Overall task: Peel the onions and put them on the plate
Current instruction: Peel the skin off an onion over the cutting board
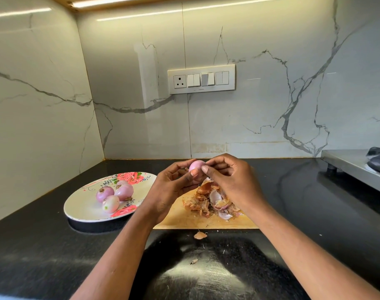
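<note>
At about 9 o'clock from the hands, a floral plate [83, 204] sits on the dark surface [44, 252], its bare cream rim nearest the left wall. Three peeled onions [114, 194] lie clustered on it, touching one another, toward the plate's right half.

Just to the right, the left hand [169, 189] is raised above the near-left corner of a wooden cutting board [184, 219]. Its fingers [193, 173] are curled around the lower left side of a pale pink onion [196, 167], with the thumb pressed on the front of the bulb. The onion is held in the air, between the two hands, above the board's far edge and well clear of the plate.

At 6 o'clock from the onion, a heap of brown and purple onion skins [210, 201] lies on the board. A loose scrap of skin [199, 235] rests on the surface just off the board's near edge, and a smaller fleck [193, 261] lies nearer still.

The right hand [232, 180] meets the onion from 3 o'clock, its fingertips bent inward and pinching at the bulb's upper right side; whether they have hold of a strip of skin cannot be told.

On the marble wall at 12 o'clock is a switch panel [201, 79]. At the far right, at 3 o'clock, the corner of a steel stove [353, 165] stands on the surface.
</note>
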`<state>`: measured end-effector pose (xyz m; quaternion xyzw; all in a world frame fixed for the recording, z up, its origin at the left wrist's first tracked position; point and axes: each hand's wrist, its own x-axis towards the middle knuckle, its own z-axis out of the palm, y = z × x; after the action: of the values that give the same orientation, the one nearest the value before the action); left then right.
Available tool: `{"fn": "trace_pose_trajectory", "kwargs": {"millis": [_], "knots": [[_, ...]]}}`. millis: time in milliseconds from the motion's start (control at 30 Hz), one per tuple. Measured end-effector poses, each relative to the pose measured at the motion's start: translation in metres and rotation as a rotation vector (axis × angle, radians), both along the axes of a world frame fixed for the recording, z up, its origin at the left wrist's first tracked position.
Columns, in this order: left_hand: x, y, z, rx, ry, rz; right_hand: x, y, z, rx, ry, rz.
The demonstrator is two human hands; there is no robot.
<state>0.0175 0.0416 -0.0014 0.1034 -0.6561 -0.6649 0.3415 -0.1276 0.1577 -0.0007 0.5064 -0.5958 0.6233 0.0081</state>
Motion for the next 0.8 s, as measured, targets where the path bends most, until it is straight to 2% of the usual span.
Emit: {"fn": "trace_pose_trajectory", "kwargs": {"millis": [333,500,800], "knots": [[-0.003,-0.002,-0.002,-0.007,-0.017,0.002,-0.001,-0.003,0.000,0.012,-0.042,0.009],[-0.004,-0.002,-0.003,-0.020,-0.021,0.028,0.003,-0.001,0.002,0.027,0.026,0.035],[-0.004,-0.003,-0.005,-0.029,-0.025,0.014,0.009,0.000,0.001,-0.037,0.173,-0.048]]}}
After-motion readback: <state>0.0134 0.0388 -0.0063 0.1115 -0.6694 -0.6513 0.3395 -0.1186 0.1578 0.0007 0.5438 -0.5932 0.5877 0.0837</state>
